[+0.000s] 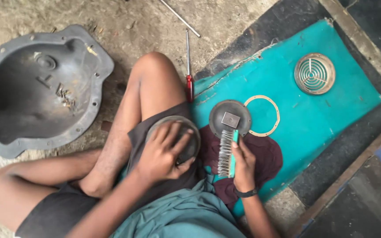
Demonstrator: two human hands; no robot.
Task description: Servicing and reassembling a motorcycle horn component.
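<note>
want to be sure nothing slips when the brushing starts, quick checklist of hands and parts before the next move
1. Left hand grip on the round dark disc on the lap: ok, fingers spread over it.
2. Right hand grip on the wire brush: ok, closed around the handle.
3. Bristles touching the disc: not ok, brush is apart from it.
4. Round plate lying flat on the teal sheet: ok.
5. Disc surface condition: cannot tell, hand covers it.

Matt grey metal disc (229, 117), bristly wire brush (226, 153), teal cloth mat (327, 110), dull black moulded cover (40, 88), rough concrete floor (124, 17).
</note>
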